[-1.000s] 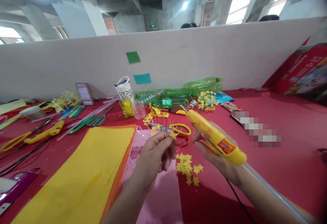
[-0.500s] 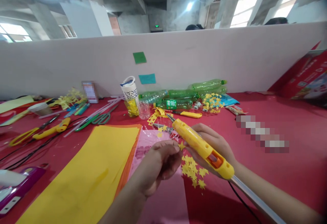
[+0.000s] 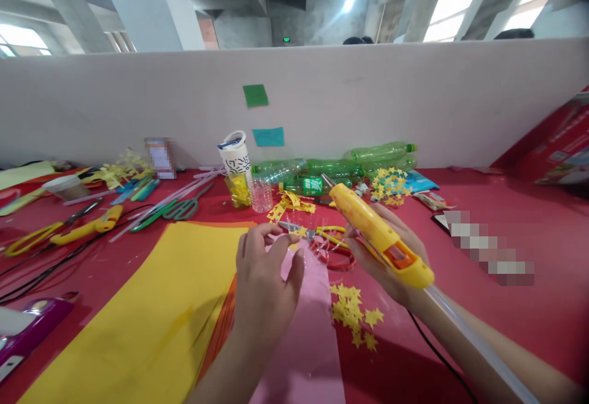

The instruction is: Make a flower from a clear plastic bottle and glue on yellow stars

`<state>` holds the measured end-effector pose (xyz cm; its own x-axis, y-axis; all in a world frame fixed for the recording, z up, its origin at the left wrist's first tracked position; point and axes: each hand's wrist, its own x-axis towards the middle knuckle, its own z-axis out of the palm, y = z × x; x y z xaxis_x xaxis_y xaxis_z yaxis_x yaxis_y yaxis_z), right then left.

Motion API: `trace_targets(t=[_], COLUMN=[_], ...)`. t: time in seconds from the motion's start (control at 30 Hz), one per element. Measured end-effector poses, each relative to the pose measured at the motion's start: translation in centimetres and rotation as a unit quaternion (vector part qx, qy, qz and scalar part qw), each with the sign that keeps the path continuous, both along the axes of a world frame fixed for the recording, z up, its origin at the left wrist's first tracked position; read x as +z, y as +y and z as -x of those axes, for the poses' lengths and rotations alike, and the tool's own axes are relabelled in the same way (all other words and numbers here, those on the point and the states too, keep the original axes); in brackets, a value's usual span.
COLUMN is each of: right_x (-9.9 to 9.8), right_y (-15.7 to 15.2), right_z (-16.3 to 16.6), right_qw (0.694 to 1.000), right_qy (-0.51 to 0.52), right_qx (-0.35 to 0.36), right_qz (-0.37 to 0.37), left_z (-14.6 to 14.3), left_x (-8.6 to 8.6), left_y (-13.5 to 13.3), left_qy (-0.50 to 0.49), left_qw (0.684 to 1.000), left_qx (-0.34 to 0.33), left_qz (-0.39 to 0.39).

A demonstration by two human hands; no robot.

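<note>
My right hand (image 3: 391, 250) is wrapped round a yellow hot glue gun (image 3: 377, 232), its metal nozzle pointing up and away to the left. A clear glue stick (image 3: 469, 336) runs out of its back end. Over the pink sheet (image 3: 299, 342), my left hand (image 3: 269, 275) has its fingers bent and apart, with nothing visible in them. Just beyond its fingertips lie a few small yellow paper stars (image 3: 300, 232). Scissors with red handles (image 3: 334, 261) rest between the hands. A pile of yellow stars (image 3: 350, 312) lies below the glue gun.
Yellow paper (image 3: 138, 312) covers the left foreground. Green bottles (image 3: 331, 167), a white patterned cup (image 3: 234, 155) and a clear plastic cup (image 3: 261, 196) stand or lie along the partition (image 3: 184, 97). Another glue gun (image 3: 87, 229) and green-handled scissors (image 3: 181, 207) are at left.
My left hand has moved left and up, and its fingers have opened; the star it pinched no longer shows there. The glue gun has shifted right and upward in my right hand.
</note>
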<state>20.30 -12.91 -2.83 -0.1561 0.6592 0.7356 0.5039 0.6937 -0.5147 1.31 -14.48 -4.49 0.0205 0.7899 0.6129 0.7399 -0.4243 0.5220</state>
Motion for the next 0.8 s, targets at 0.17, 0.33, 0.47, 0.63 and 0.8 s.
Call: trace_targets(t=[0.17,0.33,0.47,0.63,0.8], right_x=[-0.6,-1.1,-1.2,-1.5,-1.5], right_y=[1.2,1.5,1.5,1.4,1.2], right_z=[0.6,0.6,0.5,0.8,1.3], right_qw=[1.0,1.0,1.0,0.998,0.995], right_qy=[-0.01,-0.011,-0.011,-0.014,-0.012], right_qx=[0.019,0.026,0.016,0.015,0.047], right_qz=[0.002,0.01,0.02,0.051,0.082], left_z=[-0.5,-0.7,-0.6,-0.7,-1.0], left_x=[-1.1,-1.2,-1.3,-1.7,-2.0], left_y=[0.5,0.6,0.7,0.7,0.4], left_qy=[0.125,0.127,0.137,0.116,0.061], left_qw=[0.989,0.988,0.989,0.993,0.998], left_qx=[0.052,0.068,0.045,0.021,-0.011], left_qz=[-0.061,-0.056,-0.042,-0.032,-0.026])
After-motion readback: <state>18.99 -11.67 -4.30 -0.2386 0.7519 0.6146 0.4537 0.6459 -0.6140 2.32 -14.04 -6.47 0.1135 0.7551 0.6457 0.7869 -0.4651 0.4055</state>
